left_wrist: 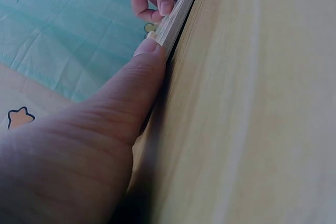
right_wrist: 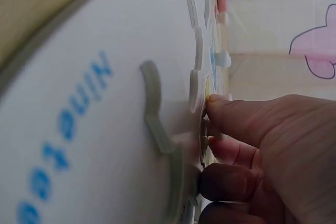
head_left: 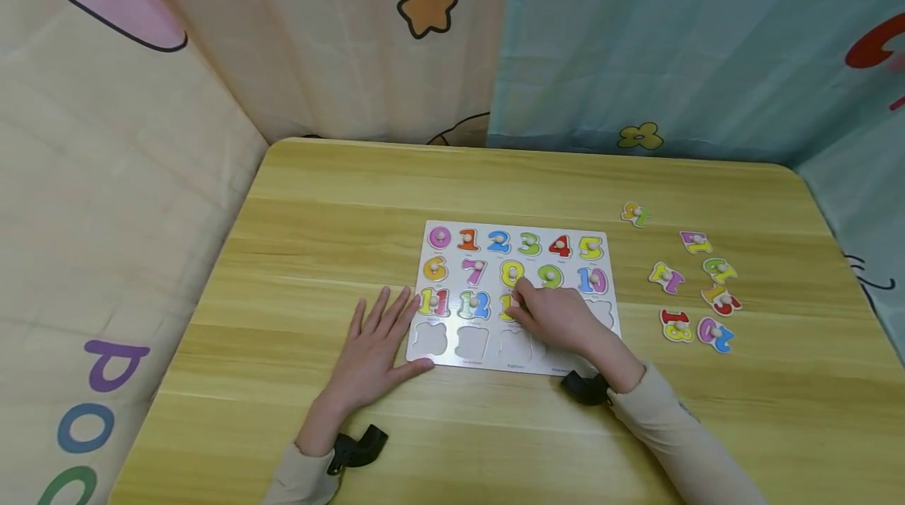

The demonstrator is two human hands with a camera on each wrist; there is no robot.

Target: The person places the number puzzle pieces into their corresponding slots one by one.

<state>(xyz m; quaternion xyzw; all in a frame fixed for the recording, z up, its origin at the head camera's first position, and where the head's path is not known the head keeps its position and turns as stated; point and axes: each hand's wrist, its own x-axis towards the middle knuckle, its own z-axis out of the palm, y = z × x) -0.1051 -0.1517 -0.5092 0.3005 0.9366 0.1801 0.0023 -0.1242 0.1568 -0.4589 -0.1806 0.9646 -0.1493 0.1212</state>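
I noted the left hand (head_left: 371,364) with its fingers spread wide, the thumb touching the near left corner of the puzzle board (head_left: 451,340). The right hand (head_left: 562,316) pinched, fingers narrow, a yellow number piece (head_left: 505,307) at the third place of the third row; whether it sat flush, I could not tell. In my judgement, correct seating required bracing the board, aligning the outline with its recess, and pressing evenly without twisting. To the far right, loose number pieces (head_left: 676,326) lay on the surface (head_left: 318,238), before a patterned curtain (head_left: 601,42).
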